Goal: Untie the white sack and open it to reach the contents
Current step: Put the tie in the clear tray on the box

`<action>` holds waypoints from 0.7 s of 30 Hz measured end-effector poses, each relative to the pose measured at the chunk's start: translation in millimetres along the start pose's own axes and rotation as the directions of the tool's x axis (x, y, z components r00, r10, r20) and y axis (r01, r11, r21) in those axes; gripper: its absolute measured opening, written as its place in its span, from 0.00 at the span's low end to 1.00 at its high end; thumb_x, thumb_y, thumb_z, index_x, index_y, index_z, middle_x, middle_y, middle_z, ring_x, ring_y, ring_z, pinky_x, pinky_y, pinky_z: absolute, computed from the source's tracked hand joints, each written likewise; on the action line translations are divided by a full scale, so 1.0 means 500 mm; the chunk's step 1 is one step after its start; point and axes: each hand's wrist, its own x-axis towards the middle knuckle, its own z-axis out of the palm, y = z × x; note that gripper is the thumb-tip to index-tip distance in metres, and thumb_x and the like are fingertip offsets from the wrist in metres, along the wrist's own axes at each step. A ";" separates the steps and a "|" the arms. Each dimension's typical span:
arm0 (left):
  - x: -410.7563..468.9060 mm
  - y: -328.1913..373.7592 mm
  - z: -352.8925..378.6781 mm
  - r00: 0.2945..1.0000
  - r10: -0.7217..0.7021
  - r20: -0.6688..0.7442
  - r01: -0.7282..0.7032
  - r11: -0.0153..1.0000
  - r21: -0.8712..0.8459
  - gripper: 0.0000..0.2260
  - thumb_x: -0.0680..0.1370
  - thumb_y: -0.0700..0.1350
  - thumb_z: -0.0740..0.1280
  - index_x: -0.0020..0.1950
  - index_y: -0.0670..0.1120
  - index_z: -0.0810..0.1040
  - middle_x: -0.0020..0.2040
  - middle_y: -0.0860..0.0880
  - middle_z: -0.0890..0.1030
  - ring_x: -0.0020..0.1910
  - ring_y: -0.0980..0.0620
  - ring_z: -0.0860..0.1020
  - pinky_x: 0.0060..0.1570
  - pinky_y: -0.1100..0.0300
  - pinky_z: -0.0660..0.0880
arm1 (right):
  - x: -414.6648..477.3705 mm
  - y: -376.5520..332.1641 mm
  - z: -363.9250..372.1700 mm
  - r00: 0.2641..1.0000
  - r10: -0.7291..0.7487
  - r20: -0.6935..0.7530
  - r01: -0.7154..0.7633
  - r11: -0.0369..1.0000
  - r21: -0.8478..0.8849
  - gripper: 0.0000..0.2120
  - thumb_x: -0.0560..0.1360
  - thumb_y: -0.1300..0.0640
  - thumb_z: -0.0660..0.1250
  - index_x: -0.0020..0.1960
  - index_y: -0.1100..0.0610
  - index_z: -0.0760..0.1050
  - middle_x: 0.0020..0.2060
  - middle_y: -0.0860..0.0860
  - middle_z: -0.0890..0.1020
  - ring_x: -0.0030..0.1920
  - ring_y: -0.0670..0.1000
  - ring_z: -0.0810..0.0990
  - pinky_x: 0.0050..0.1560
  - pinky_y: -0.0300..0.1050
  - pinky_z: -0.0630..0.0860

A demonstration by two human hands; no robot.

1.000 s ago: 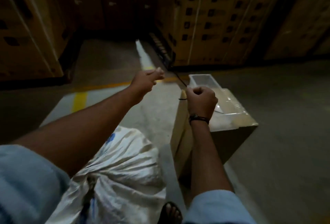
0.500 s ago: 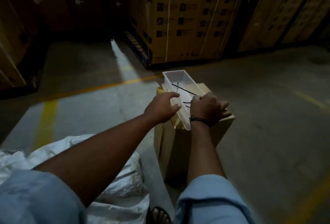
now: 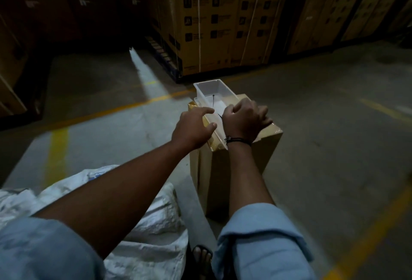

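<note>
While hands (image 3: 194, 128) hover, white sack (image 3: 145, 224) lies slumped

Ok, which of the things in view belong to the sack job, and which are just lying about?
Job:
- white sack, lower left, under the left arm
- black tie in the clear tray
- left hand
- right hand

Lying about:
- cardboard box under the tray
- stacked cartons

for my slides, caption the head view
Both hands over a white tray on a cardboard box, white sack below.

Open floor (image 3: 323, 123) right of the carton (image 3: 236, 168); white sack (image 3: 145, 235) close on its left, stacked boxes (image 3: 223, 23) beyond.
</note>
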 end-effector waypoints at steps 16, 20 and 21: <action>-0.438 -0.325 -0.337 0.915 -0.350 -0.202 0.353 0.935 -0.022 0.14 0.74 0.46 0.73 0.59 0.50 0.82 0.60 0.49 0.82 0.62 0.49 0.78 0.65 0.54 0.71 | -0.317 -0.322 -0.068 0.655 -0.665 0.358 0.407 0.710 0.574 0.10 0.66 0.52 0.70 0.32 0.52 0.69 0.31 0.54 0.77 0.39 0.59 0.75 0.40 0.50 0.73; -0.599 -0.404 -0.379 0.835 -0.493 -0.244 0.484 0.869 -0.099 0.13 0.73 0.44 0.73 0.57 0.49 0.82 0.57 0.50 0.83 0.60 0.51 0.78 0.63 0.60 0.70 | -0.443 -0.380 -0.098 0.341 -0.851 0.399 0.533 0.525 0.664 0.10 0.67 0.51 0.72 0.33 0.53 0.73 0.33 0.53 0.78 0.39 0.58 0.75 0.40 0.49 0.73; -0.630 -0.418 -0.384 0.824 -0.509 -0.248 0.497 0.860 -0.113 0.13 0.73 0.44 0.73 0.57 0.49 0.83 0.57 0.50 0.83 0.60 0.51 0.78 0.63 0.60 0.70 | -0.473 -0.391 -0.109 0.257 -0.876 0.408 0.549 0.480 0.684 0.09 0.67 0.52 0.72 0.34 0.53 0.74 0.34 0.53 0.79 0.41 0.58 0.75 0.40 0.48 0.72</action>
